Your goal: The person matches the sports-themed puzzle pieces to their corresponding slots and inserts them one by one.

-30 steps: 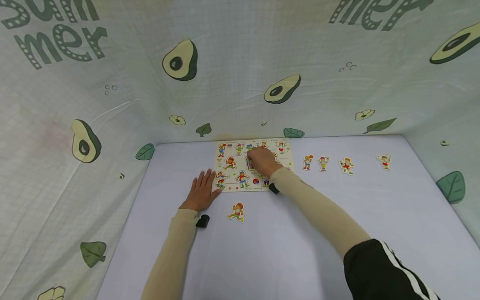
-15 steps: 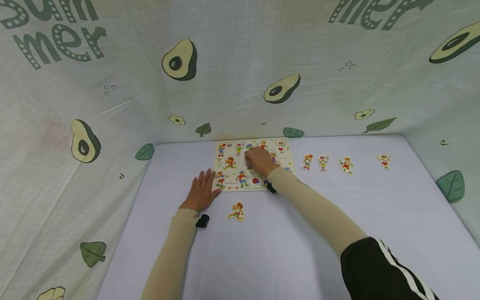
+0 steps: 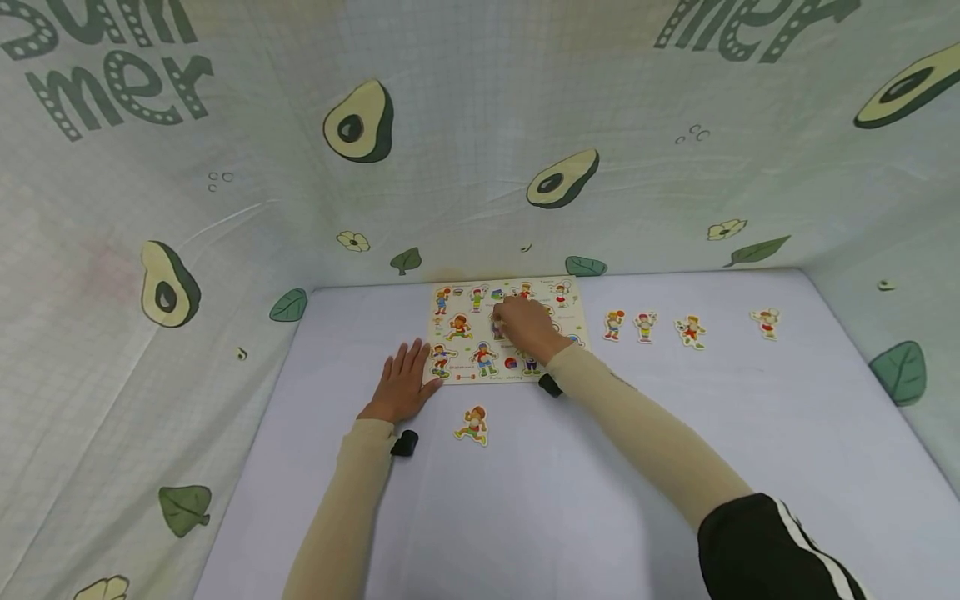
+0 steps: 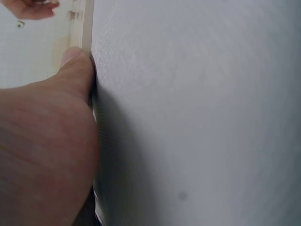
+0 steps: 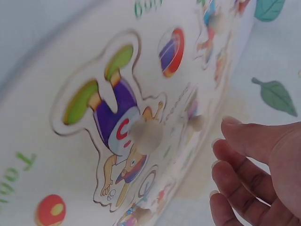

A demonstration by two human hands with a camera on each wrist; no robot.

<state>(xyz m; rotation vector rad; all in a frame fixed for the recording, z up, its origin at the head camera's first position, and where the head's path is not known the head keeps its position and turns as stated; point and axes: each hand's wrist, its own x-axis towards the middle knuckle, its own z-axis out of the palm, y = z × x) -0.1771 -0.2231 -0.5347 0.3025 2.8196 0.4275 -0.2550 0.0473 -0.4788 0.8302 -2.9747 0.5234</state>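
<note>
A wooden peg puzzle board [image 3: 450, 342] with sports figures lies at the back of the table. My left hand [image 3: 402, 383] rests spread at its near left corner; in the left wrist view the thumb [image 4: 77, 68] presses the board's edge. Over the board's middle is my right hand [image 3: 527, 323], its fingers bent downward. In the right wrist view, thumb and fingers [image 5: 247, 172] are slightly parted, with nothing seen between them, close to a small wooden knob [image 5: 195, 123]. A figure piece in purple shorts [image 5: 117, 117] sits in its recess nearby.
A running figure piece [image 3: 472, 425] lies in front of the board. To its right are a figure with a ball [image 3: 613, 325], another figure [image 3: 645, 327], a red-clad figure [image 3: 691, 332] and one farther right [image 3: 766, 323]. A printed cloth [image 3: 465, 167] hangs behind the table.
My right hand shifts slightly left, then back right, over the board's middle. The left hand and the loose pieces stay in place.
</note>
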